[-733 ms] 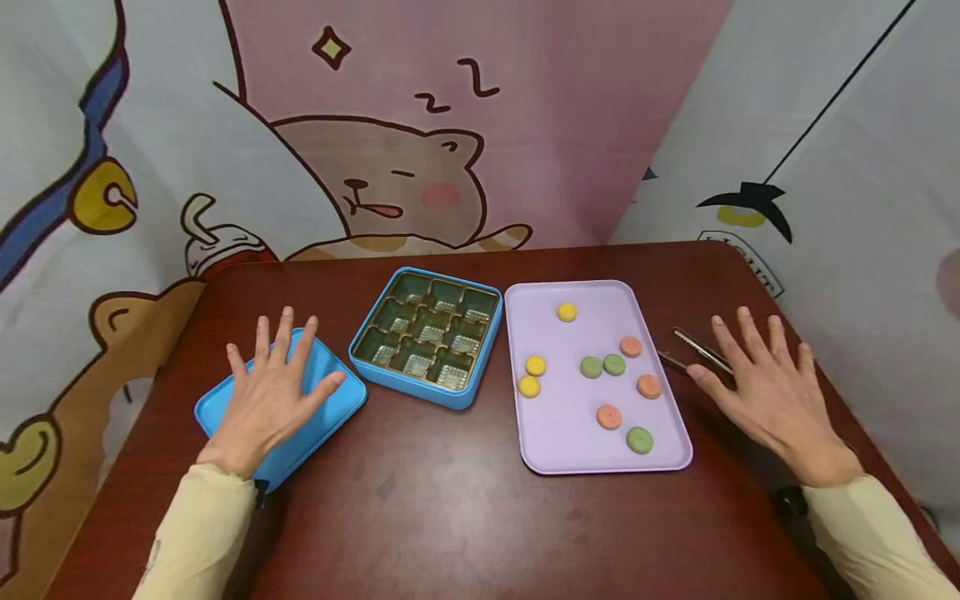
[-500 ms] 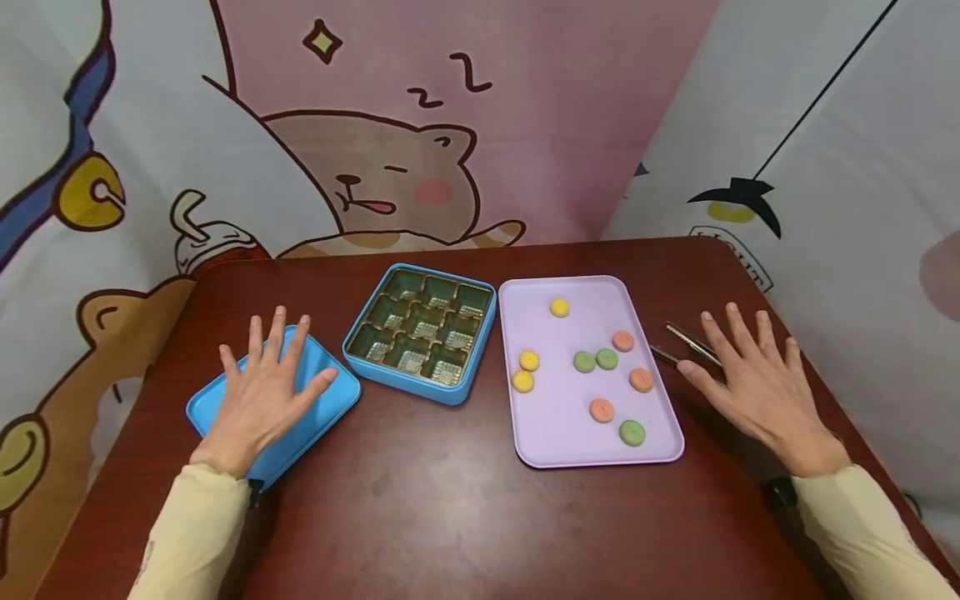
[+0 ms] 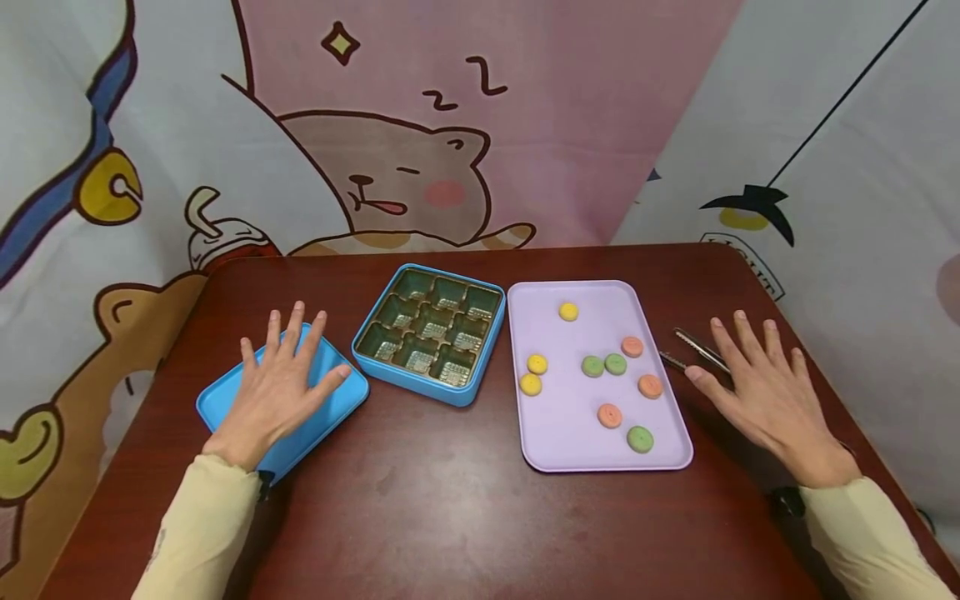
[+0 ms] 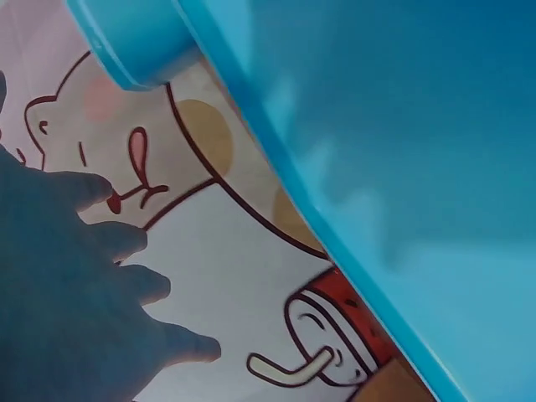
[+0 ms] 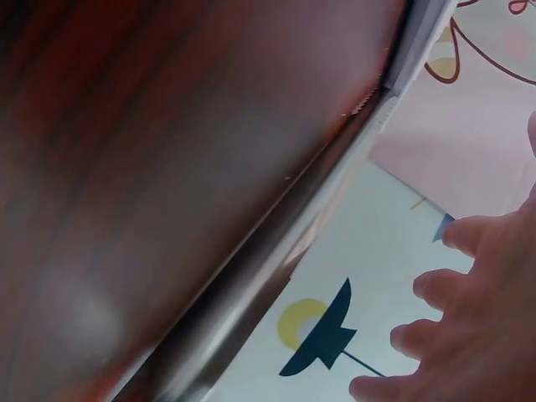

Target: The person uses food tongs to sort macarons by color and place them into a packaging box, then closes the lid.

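"How was your grip?"

"Spread, on both sides. My left hand [image 3: 281, 396] hung above a flat blue panel [image 3: 318, 425], fingers fanned and thumb out to the side. The left wrist view showed a gap between fingers and panel."

"And the other one?"

"My right hand [image 3: 772, 404] was spread too, right by the metal tongs [image 3: 699, 347]. It hid their near end, while their tips pointed towards the lilac tray [image 3: 558, 425]."

"What was on that?"

"Nine small discs [image 3: 610, 416]: three yellow, three orange, three green. Two yellow ones sat close together by the left edge, the third near the far edge. Two green ones lay side by side around the middle."

"And between your hands?"

"Besides the tray, the blue box [image 3: 412, 389], just left of it, its gold insert [image 3: 432, 323] of nine compartments facing up. Everything rested on a dark wooden table [image 3: 450, 517]."
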The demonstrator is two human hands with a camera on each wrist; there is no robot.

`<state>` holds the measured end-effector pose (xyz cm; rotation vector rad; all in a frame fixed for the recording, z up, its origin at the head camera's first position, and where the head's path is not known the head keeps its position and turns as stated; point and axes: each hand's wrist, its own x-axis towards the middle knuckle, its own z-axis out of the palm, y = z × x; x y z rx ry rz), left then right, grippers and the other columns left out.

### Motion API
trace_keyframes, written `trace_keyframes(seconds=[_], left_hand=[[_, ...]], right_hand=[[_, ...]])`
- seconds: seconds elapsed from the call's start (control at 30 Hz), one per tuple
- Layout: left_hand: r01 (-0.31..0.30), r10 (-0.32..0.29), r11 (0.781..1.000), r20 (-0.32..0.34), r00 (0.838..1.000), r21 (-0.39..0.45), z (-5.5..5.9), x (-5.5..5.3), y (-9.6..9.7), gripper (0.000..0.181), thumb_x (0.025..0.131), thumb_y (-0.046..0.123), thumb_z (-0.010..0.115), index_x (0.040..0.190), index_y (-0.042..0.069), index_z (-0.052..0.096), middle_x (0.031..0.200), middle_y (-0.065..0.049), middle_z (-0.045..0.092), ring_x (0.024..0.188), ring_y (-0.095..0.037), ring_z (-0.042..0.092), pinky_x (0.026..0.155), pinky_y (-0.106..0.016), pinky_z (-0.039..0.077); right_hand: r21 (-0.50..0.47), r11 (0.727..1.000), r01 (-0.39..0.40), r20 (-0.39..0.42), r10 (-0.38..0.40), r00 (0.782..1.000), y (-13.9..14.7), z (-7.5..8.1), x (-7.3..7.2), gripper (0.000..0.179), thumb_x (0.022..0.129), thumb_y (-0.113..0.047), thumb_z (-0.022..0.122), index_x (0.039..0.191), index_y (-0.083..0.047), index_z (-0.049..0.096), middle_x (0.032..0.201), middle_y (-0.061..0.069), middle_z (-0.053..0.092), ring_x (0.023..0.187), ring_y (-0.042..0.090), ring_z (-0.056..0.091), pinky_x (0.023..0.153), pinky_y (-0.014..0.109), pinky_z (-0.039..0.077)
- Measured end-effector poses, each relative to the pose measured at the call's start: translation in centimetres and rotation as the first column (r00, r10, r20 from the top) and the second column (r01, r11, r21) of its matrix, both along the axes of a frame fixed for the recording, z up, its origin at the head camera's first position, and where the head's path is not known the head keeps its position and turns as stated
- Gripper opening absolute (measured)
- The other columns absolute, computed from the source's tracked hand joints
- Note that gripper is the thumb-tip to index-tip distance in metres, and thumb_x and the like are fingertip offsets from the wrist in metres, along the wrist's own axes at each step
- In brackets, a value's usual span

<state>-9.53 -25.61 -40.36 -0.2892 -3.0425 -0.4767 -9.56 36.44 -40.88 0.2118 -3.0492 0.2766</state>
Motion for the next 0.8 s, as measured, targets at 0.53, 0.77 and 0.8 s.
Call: trace_keyframes(seconds=[0.53, 0.77, 0.8], left_hand=[[0.062, -0.066, 0.993, 0.04, 0.997, 0.1, 2.0, -1.8, 2.9, 0.09, 0.102, 0.068, 0.043, 0.168, 0.017, 0.011, 0.174, -0.01, -0.001, 0.158, -0.039, -0.005, 0.116, -0.076, 0.0], [0.046, -0.06, 0.988, 0.093, 0.994, 0.145, 1.8, -2.2, 3.4, 0.091, 0.102, 0.069, 0.043, 0.168, 0.017, 0.009, 0.174, -0.013, 0.001, 0.158, -0.039, -0.004, 0.117, -0.075, -0.001], [0.04, -0.057, 0.988, 0.113, 0.992, 0.147, 1.7, -2.2, 3.4, 0.091, 0.102, 0.069, 0.043, 0.168, 0.017, 0.008, 0.174, -0.013, 0.0, 0.158, -0.039, -0.004, 0.116, -0.075, -0.001]], right_hand=[[-0.066, 0.996, -0.052, -0.035, 0.049, 0.998, -3.4, 1.5, -0.3, 0.092, 0.1, -0.058, 0.054, 0.168, -0.012, 0.011, 0.172, 0.018, 0.001, 0.157, 0.042, -0.012, 0.118, 0.07, -0.007], [-0.105, 0.994, -0.024, 0.031, 0.027, 0.999, -3.1, 0.9, -0.8, 0.092, 0.101, -0.057, 0.054, 0.167, -0.01, 0.011, 0.172, 0.018, -0.002, 0.156, 0.045, -0.011, 0.117, 0.074, -0.004], [-0.107, 0.994, -0.024, 0.039, 0.028, 0.999, -3.1, 0.8, -0.8, 0.092, 0.101, -0.057, 0.054, 0.167, -0.009, 0.011, 0.172, 0.018, -0.002, 0.156, 0.045, -0.01, 0.117, 0.074, -0.003]])
